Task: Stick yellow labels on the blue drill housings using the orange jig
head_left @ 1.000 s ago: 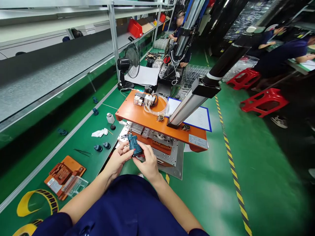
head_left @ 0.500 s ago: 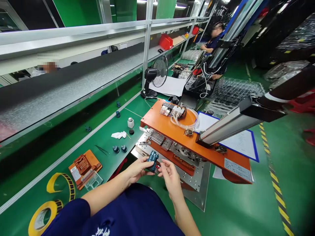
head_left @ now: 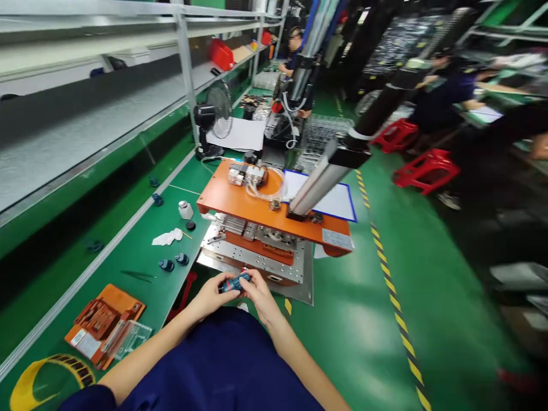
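Observation:
Between my two hands lies a dark blue moulded part (head_left: 233,283) with a red bit on it. Its exact kind I cannot make out. My left hand (head_left: 212,295) is closed on the part's left end. The fingers of my right hand (head_left: 258,292) grip its right end. Both hands are just above my lap, in front of the orange press fixture (head_left: 257,200) with its perforated metal base plate (head_left: 295,268). Two similar dark blue parts (head_left: 174,262) stand on the green bench to the left.
On the bench are tweezers (head_left: 139,276), an orange jig (head_left: 113,302) with a clear lid, yellow label tape (head_left: 25,382), a white bottle (head_left: 185,210), a black cap (head_left: 190,225), a white tissue (head_left: 168,237) and a fan (head_left: 214,117). Red stools (head_left: 428,171) and seated people are at right.
My view has swung right, bringing red stools and people into sight. The blue part has turned from upright to nearly level, and my right hand has closed onto it.

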`<state>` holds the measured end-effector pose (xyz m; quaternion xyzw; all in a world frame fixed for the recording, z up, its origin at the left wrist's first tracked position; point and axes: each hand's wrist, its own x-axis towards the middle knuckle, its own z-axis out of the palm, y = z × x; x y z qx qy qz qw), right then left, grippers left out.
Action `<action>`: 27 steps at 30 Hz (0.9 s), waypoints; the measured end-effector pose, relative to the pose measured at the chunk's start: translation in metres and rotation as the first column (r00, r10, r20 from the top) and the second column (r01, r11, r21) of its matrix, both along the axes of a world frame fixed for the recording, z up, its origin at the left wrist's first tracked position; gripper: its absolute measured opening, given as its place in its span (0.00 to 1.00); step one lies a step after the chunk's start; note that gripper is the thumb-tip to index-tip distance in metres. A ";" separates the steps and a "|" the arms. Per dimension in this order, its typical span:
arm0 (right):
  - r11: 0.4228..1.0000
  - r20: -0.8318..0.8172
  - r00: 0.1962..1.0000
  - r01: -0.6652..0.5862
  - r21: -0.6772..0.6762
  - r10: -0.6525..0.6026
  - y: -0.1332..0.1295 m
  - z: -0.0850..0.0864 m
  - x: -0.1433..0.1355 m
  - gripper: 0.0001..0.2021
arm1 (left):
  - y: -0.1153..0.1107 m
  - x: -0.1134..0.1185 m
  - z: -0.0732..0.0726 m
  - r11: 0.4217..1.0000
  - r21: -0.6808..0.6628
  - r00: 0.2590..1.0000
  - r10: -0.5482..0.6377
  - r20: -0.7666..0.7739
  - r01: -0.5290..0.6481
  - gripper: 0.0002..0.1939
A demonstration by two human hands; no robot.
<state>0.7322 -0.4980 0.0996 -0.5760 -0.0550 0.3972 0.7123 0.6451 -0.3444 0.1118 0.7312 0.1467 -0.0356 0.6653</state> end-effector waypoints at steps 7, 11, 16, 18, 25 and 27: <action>0.997 -0.026 0.997 0.072 -0.030 -0.073 0.000 -0.009 -0.005 0.22 | 0.005 0.002 -0.013 0.993 0.091 0.997 -0.080 -0.015 0.081 0.22; 0.996 -0.021 0.997 0.074 -0.040 -0.075 -0.002 -0.013 -0.006 0.19 | 0.003 0.003 -0.015 0.985 0.145 0.995 -0.090 -0.049 0.096 0.24; 0.996 -0.024 0.997 0.071 -0.049 -0.072 -0.006 -0.020 -0.007 0.19 | 0.000 0.005 -0.020 0.979 0.181 0.995 -0.088 -0.043 0.095 0.25; 0.996 -0.021 0.997 0.078 -0.051 -0.079 -0.007 -0.024 -0.006 0.19 | -0.001 0.006 -0.022 0.979 0.177 0.995 -0.094 -0.044 0.101 0.25; 0.996 -0.017 0.997 0.067 -0.064 -0.069 -0.009 -0.033 -0.004 0.19 | -0.003 0.006 -0.023 0.954 0.263 0.989 -0.138 -0.048 0.146 0.21; 0.996 -0.018 0.998 0.062 -0.069 -0.064 -0.010 -0.035 -0.003 0.19 | -0.004 0.007 -0.023 0.954 0.265 0.990 -0.131 -0.043 0.138 0.21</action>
